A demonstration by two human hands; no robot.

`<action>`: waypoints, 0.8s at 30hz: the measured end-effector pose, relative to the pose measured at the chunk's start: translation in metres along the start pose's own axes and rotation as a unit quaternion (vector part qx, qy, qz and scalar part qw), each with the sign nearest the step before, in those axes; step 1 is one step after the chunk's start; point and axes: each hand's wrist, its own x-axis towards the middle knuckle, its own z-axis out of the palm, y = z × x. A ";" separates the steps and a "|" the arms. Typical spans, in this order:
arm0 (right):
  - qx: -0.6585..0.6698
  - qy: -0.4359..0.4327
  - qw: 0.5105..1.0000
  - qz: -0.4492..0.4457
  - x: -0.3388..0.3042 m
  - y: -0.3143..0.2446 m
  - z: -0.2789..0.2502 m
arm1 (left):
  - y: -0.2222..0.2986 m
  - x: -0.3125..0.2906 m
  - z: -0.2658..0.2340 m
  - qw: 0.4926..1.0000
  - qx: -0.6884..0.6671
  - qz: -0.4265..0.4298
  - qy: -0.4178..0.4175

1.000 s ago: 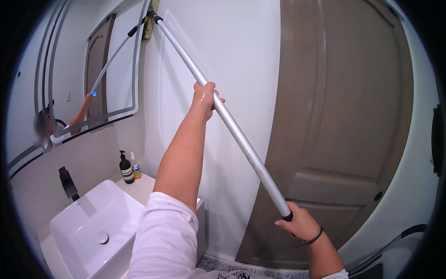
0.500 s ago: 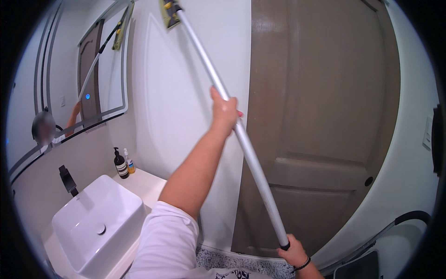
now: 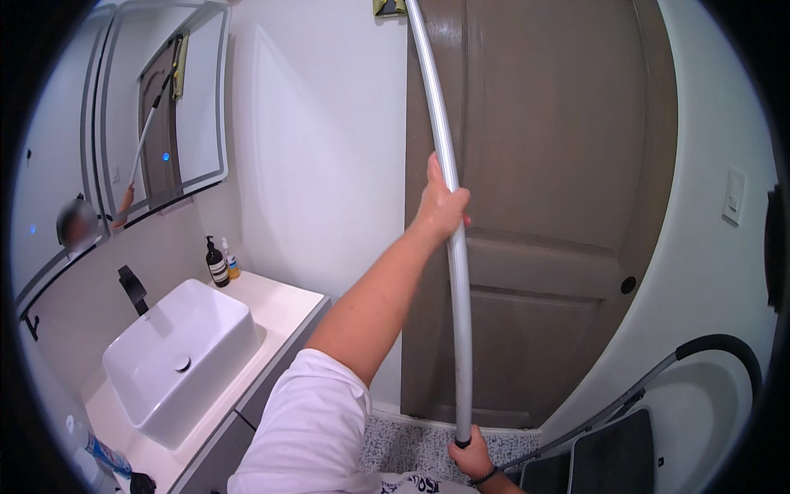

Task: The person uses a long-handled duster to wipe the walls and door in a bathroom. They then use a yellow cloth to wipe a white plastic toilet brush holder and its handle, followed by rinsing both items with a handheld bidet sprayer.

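A long flat mop with a silver pole runs nearly upright in front of me. My left hand is wrapped round the pole at mid-length, thumb pointing up along it. Low down, my right hand, with a dark band at its wrist, grips the black lower end. The green and yellow mop head shows only in part at the top edge, against the white wall beside the brown door. More of the pad appears reflected in the mirror.
To the left, a white basin with a black faucet stands on a counter. A dark pump bottle and a smaller clear bottle sit in its far corner. A folded step stool leans at the lower right, near a light switch.
The mop head has moved right along the wall toward the door, and the pole has swung from slanted to nearly upright. Both hands keep their grip. My view has shifted to show more counter and stool.
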 end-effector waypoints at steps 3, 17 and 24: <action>-0.012 -0.012 1.000 -0.010 -0.013 0.000 0.010 | -0.004 -0.009 -0.010 0.999 -0.025 -0.009 -0.021; -0.121 -0.102 0.978 0.138 -0.179 0.178 -0.054 | -0.103 -0.263 0.076 0.970 -0.090 -0.219 -0.053; -0.095 -0.089 0.987 0.095 -0.157 0.136 -0.068 | -0.092 -0.206 0.051 0.979 -0.078 -0.188 -0.019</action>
